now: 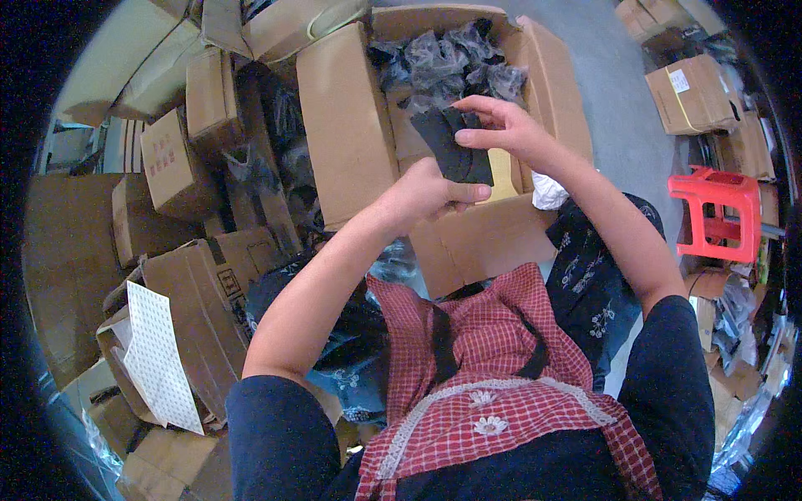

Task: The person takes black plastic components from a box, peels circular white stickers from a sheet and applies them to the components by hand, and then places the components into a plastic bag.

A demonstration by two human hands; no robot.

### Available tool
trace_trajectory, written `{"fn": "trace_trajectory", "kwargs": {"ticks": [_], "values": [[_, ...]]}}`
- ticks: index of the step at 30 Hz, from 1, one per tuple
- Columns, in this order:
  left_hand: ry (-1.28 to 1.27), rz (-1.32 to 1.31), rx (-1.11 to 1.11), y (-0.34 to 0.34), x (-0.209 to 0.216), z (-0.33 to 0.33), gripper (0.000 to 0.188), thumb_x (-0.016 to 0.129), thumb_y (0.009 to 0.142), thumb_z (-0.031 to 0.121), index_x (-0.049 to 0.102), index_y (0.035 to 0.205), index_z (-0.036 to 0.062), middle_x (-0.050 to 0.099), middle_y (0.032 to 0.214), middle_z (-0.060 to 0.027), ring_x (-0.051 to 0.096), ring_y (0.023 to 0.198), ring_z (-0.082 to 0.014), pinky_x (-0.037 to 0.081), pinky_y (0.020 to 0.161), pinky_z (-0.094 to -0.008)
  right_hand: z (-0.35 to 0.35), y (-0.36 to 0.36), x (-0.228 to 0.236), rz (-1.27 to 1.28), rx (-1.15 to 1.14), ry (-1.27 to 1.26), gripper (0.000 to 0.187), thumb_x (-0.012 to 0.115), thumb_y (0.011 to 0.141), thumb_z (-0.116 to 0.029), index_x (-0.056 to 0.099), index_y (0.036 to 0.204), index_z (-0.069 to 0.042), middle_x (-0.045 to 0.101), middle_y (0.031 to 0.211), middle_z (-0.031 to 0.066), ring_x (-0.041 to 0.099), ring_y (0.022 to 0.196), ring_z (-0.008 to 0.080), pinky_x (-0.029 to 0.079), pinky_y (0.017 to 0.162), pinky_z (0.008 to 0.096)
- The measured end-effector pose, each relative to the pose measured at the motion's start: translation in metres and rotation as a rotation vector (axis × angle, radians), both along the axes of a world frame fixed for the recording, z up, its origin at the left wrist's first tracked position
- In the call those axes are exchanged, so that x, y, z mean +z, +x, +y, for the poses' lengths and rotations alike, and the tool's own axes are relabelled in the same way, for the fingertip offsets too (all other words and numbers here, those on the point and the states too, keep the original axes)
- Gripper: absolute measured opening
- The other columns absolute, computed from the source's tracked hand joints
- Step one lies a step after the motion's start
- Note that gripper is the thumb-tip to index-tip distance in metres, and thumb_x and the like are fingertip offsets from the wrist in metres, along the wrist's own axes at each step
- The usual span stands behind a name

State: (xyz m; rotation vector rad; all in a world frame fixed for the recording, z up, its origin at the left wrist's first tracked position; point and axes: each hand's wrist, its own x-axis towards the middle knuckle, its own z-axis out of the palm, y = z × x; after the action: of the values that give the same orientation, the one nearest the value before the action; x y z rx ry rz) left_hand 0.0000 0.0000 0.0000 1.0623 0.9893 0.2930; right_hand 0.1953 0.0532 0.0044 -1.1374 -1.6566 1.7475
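Observation:
Over the open cardboard box (pixel 347 125) in front of me, I hold a small bundle of dark, flat, curved pieces (pixel 449 150), whose exact kind I cannot make out. My left hand (pixel 424 194) grips the lower end, thumb stretched across the near edge. At the upper right, my right hand (pixel 510 134) has its thumb and fingers closed around the bundle's edge. Beyond both hands, clear plastic bags with dark contents (pixel 443 63) fill the far part of the box. A yellowish surface (pixel 501 174) shows inside the box beside the bundle.
Cardboard cartons (pixel 175 163) are piled at the left, with a white printed sheet (pixel 163 359) on one. A red plastic stool (pixel 717 213) stands at the right, near another carton (pixel 692 96). White crumpled material (pixel 548 192) lies by the box's right corner.

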Motion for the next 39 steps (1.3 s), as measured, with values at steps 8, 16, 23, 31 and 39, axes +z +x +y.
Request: {"fn": "trace_trajectory", "kwargs": {"ticks": [8,16,23,31,39], "values": [[-0.010,0.046,0.065,0.000,0.000,-0.008,0.027,0.071,0.084,0.035,0.061,0.080,0.0106,0.052,0.063,0.0046,0.040,0.048,-0.0068,0.027,0.043,-0.0245,0.002,0.000,-0.016,0.098,-0.040,-0.006,0.043,0.068,0.088,-0.021,0.057,0.124,-0.001,0.064,0.110,0.0056,0.060,0.099,0.0125,0.047,0.091,0.0286],[0.007,0.126,0.078,-0.012,0.002,0.009,0.025,0.064,0.089,0.025,0.063,0.088,0.0001,0.061,0.073,-0.0034,0.051,0.057,-0.0111,0.040,0.051,-0.0282,0.051,0.103,-0.162,-0.938,0.111,0.118,0.039,0.067,0.082,-0.030,0.065,0.105,0.002,0.069,0.096,0.0164,0.066,0.085,0.0253,0.052,0.076,0.0380],[-0.026,0.055,0.345,-0.018,0.015,0.000,0.023,0.062,0.091,0.022,0.065,0.085,-0.0001,0.063,0.070,-0.0052,0.052,0.055,-0.0123,0.042,0.051,-0.0292,0.014,0.056,-0.264,-1.359,0.518,0.217,0.046,0.066,0.082,-0.046,0.070,0.106,-0.007,0.069,0.109,0.0149,0.066,0.102,0.0299,0.053,0.083,0.0423],[-0.099,-0.135,0.392,-0.031,0.009,0.004,0.024,0.058,0.093,0.023,0.064,0.086,0.0006,0.065,0.074,-0.0061,0.055,0.056,-0.0120,0.044,0.050,-0.0276,0.001,0.023,-0.290,-1.375,0.531,0.201,0.033,0.063,0.078,-0.033,0.073,0.101,-0.011,0.071,0.104,0.0115,0.068,0.095,0.0295,0.055,0.078,0.0431],[-0.066,-0.251,0.755,-0.038,-0.015,0.021,0.025,0.055,0.096,0.024,0.063,0.090,0.0011,0.066,0.080,-0.0083,0.063,0.068,-0.0156,0.047,0.062,-0.0277,0.068,0.066,-0.078,-0.897,0.303,0.217,0.020,0.062,0.075,-0.014,0.066,0.091,-0.003,0.069,0.085,0.0102,0.064,0.079,0.0227,0.049,0.070,0.0380]]}}
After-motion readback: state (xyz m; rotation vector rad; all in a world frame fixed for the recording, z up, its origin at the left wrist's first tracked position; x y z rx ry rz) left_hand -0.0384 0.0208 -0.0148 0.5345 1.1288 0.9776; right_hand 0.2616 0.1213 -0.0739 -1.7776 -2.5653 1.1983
